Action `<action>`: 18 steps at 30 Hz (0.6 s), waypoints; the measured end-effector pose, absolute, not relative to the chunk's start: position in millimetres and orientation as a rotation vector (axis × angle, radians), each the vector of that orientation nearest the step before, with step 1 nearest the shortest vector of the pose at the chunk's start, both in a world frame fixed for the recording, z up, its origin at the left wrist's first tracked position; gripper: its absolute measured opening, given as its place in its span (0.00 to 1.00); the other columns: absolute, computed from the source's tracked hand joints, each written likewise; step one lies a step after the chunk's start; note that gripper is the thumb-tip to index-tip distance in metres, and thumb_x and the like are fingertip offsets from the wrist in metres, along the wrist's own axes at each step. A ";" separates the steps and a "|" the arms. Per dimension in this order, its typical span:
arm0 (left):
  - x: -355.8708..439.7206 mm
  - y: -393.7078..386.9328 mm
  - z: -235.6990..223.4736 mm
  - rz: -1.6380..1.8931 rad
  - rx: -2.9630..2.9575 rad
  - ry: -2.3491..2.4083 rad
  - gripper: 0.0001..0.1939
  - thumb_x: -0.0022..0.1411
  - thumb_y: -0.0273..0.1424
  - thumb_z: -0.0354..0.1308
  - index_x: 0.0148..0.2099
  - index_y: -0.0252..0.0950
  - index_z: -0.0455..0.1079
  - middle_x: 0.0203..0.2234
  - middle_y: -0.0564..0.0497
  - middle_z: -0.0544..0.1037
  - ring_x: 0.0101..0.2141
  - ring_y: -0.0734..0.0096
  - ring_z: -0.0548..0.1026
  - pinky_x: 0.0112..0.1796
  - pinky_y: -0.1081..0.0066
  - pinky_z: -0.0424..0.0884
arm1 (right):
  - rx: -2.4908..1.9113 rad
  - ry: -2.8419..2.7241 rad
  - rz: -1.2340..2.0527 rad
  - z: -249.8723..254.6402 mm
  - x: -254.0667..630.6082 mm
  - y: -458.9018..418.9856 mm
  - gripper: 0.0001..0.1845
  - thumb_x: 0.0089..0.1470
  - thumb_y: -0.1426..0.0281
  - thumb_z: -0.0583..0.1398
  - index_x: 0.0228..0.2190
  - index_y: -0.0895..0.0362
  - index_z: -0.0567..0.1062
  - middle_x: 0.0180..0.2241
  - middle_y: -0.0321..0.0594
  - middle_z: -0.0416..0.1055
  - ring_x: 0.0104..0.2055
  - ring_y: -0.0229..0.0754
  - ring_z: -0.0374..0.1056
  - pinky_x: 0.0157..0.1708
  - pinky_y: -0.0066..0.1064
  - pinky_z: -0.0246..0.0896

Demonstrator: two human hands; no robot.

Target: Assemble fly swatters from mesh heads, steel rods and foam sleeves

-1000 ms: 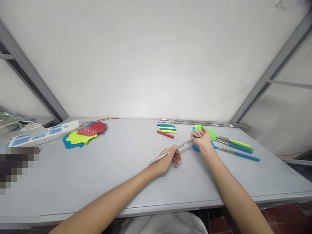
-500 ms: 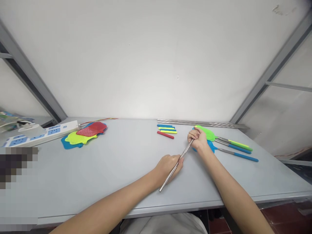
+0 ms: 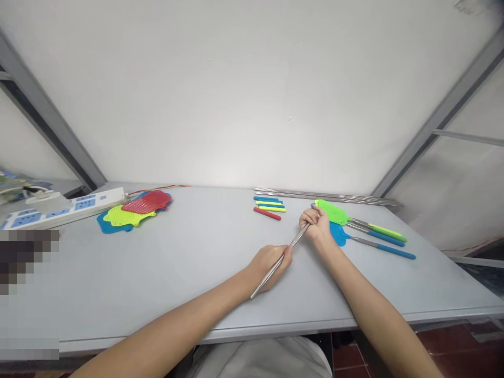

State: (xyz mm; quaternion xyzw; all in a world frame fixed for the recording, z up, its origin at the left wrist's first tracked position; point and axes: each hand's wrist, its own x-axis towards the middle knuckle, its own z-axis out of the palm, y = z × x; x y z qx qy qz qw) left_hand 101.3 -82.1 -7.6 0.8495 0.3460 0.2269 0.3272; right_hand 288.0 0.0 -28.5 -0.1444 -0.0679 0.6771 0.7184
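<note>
A thin silver metal tube (image 3: 266, 277) slants across between my hands above the table. My left hand (image 3: 263, 265) is closed around its middle, and the lower end sticks out past the wrist. At the upper end, my right hand (image 3: 318, 224) has its fingers curled over the tube, so that tip is hidden. Just behind the right hand lie fly swatters with metal shafts: one with a green head (image 3: 333, 212) and one with a blue head (image 3: 338, 234), partly covered by the hand. Their coloured handles (image 3: 396, 251) point right.
Several coloured handle sleeves (image 3: 271, 208), with a red one (image 3: 266, 213) in front, lie mid-table. Metal tubes (image 3: 326, 196) run along the wall. To the left are loose swatter heads in red (image 3: 147, 202), yellow (image 3: 124, 216) and blue (image 3: 112, 227), beside a white power strip (image 3: 65, 207).
Both hands and the tube have shifted slightly left in view, the grips staying the same. The whole view has tilted a little.
</note>
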 end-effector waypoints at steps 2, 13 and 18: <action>101.0 -82.1 -8.8 0.598 2.194 0.904 0.24 0.62 0.39 0.30 0.23 0.37 0.59 0.17 0.53 0.68 0.21 0.72 0.66 0.26 0.73 0.59 | -0.319 -0.141 1.493 -31.2 285.7 -0.2 0.12 0.53 0.68 0.52 0.38 0.61 0.66 0.34 0.39 0.66 0.29 0.34 0.65 0.26 0.29 0.63; 97.0 -78.2 -8.8 0.629 2.048 0.914 0.28 0.61 0.43 0.29 0.22 0.35 0.62 0.15 0.53 0.68 0.19 0.74 0.65 0.24 0.74 0.60 | -0.332 -0.132 1.476 -43.1 277.4 -0.2 0.12 0.53 0.68 0.52 0.38 0.61 0.66 0.34 0.39 0.66 0.29 0.34 0.64 0.25 0.28 0.63; 96.4 -77.0 -9.4 0.646 2.002 0.914 0.29 0.60 0.44 0.29 0.21 0.35 0.62 0.14 0.53 0.68 0.19 0.73 0.65 0.24 0.74 0.60 | -0.343 -0.137 1.479 -46.5 274.8 -0.6 0.11 0.53 0.68 0.52 0.37 0.61 0.66 0.32 0.38 0.66 0.26 0.32 0.64 0.23 0.26 0.62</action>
